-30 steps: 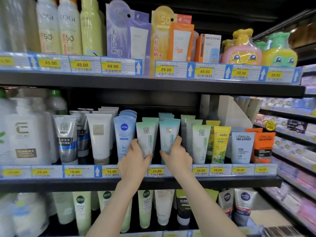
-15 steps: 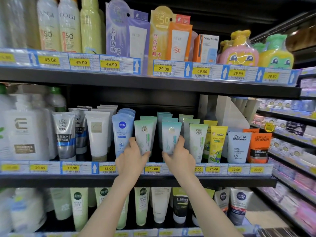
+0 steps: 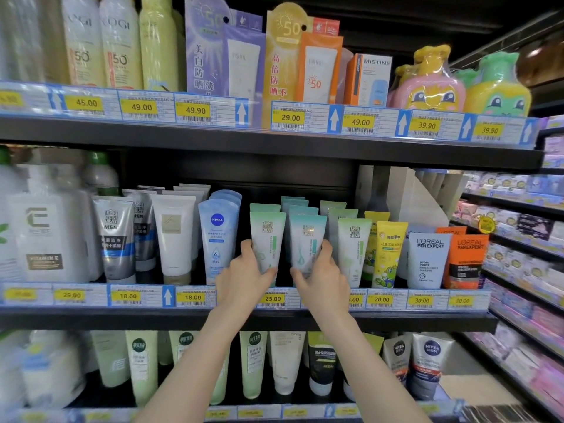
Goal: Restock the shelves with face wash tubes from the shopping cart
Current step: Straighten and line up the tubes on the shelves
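On the middle shelf (image 3: 244, 319), a pale green face wash tube (image 3: 267, 239) is grasped by the left hand (image 3: 244, 277), and, at its 3 o'clock, an aqua face wash tube (image 3: 306, 242) is grasped by the right hand (image 3: 323, 277); both are held upright at the front of their rows. A topple is judged likely if either tube is released off balance on its narrow cap. The Nivea tube (image 3: 217, 236) at 9 o'clock and the light green tube (image 3: 354, 248) at 3 o'clock could be knocked over by a sideways nudge.

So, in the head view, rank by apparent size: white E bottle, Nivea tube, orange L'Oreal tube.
1. White E bottle, largest.
2. Nivea tube.
3. Orange L'Oreal tube, smallest, though wide-angle distortion near the edge makes this less sure.
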### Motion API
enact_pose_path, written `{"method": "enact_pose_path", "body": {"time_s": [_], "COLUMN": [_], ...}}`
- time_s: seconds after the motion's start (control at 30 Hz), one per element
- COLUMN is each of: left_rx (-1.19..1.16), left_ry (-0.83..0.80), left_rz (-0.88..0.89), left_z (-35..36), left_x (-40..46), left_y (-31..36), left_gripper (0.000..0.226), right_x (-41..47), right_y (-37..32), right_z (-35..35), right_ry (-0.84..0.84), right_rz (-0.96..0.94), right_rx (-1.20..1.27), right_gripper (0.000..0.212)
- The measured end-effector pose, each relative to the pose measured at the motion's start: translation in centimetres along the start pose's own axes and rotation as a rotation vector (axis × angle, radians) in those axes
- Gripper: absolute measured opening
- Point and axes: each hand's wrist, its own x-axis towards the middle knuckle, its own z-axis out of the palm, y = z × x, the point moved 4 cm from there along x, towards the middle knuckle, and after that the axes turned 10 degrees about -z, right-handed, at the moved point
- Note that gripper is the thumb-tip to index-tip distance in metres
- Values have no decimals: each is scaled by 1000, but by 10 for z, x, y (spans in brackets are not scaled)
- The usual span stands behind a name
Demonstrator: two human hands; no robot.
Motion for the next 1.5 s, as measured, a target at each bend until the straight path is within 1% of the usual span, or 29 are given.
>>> {"method": "enact_pose_path", "body": {"time_s": [0.37, 0.73, 1.07, 1.3, 1.5], "left_rx": [29, 26, 0, 51, -38], "left_ry": [15, 51, 88, 69, 4], "left_rz": [17, 47, 48, 25, 24], "left_z": [4, 8, 6, 6, 5], "left_x": [-1, -4, -7, -9, -8], "left_y": [-2, -2, -4, -3, -10], "left_gripper": [63, 63, 64, 65, 69], "right_x": [2, 0, -1, -1, -3], "right_y": [3, 1, 2, 0, 1], "right_z": [2, 4, 1, -2, -7], "right_ry": [15, 41, 10, -22, -20], "right_rz": [6, 26, 7, 7, -1], "right_rx": [-24, -24, 18, 39, 87], "right_gripper": [77, 77, 72, 73, 78]}}
